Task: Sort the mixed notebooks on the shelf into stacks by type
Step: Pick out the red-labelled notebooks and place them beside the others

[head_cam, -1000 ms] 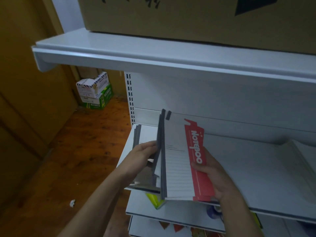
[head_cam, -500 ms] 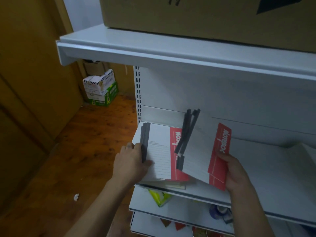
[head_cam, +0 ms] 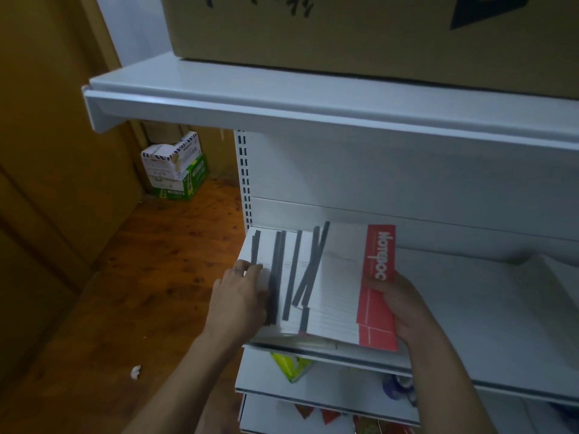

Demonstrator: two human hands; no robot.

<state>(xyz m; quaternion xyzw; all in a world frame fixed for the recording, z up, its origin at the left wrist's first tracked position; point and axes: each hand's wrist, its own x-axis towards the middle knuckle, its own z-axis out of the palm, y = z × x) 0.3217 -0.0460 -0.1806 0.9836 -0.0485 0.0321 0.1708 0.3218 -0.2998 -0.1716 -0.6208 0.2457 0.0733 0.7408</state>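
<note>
A: Where do we stand?

B: Our notebooks (head_cam: 291, 277) lie fanned at the left end of the shelf (head_cam: 470, 308). Their dark spines are splayed and their near edges jut past the shelf's front lip. Our right hand (head_cam: 404, 308) clasps the top notebook (head_cam: 341, 286) by its red band, thumb on the cover. Our left hand (head_cam: 241, 296) lies flat-fingered on the fan's spine side, pressing rather than clasping, so far as we see.

A: What could go wrong?

B: We judge the fan could slide off the shelf's front if the left hand eases while the right drags the top one, since the covers look slick and overhang. An angled pull might also carry 2 books instead of 1.

A: What can't we make out?

B: How many notebooks there are, and whether all share 1 type, because only the top cover shows. The right fingers hide beneath it. A pale shape (head_cam: 551, 283) at the shelf's right end is cut off. The cardboard box (head_cam: 344, 32) above the shelf is cropped, and a yellow-green packet (head_cam: 291, 366) below the shelf is half covered.
</note>
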